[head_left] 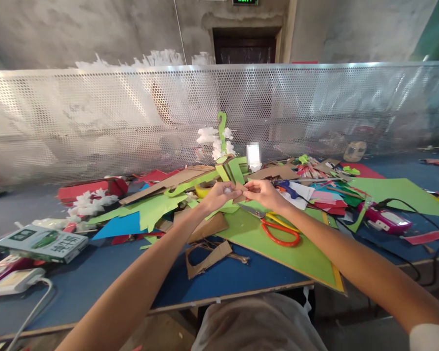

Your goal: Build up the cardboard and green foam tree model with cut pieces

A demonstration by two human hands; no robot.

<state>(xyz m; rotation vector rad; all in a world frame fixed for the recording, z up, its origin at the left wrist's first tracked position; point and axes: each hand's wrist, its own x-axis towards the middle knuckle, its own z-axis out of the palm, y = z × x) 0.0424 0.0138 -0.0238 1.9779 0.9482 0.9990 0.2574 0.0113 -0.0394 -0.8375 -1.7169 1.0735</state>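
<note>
Taking the two hands as the centre of the clock, with 12 lying straight ahead of the person: the left hand (pixel 223 194) is pinching the near-left edge of a small piece of brown cardboard (pixel 238 187) between thumb and fingers. The right hand (pixel 260 193) is pinching the same piece at its right edge. The piece is sitting at the centre, between the fingertips; its exact outline is being hidden by the fingers.

At 9 o'clock, just beside the left hand, a roll of yellow tape (pixel 202 190) is lying partly covered. At 12, beyond the hands, a green paper hook (pixel 223 129) is rising with white tufts on both sides. At 3, near the right hand, a blue glue gun (pixel 289 189) is resting. At 4, scissors (pixel 265 225) are lying on a green sheet (pixel 249 236). At 7, a cut cardboard frame (pixel 212 263) is lying on the blue table (pixel 73 297).

Farther out, a printed box (pixel 42 242) is lying at 8, a red case (pixel 91 191) at 9, and a purple power strip (pixel 388 219) between 3 and 4. A perforated metal screen (pixel 113 102) is standing across 12.
</note>
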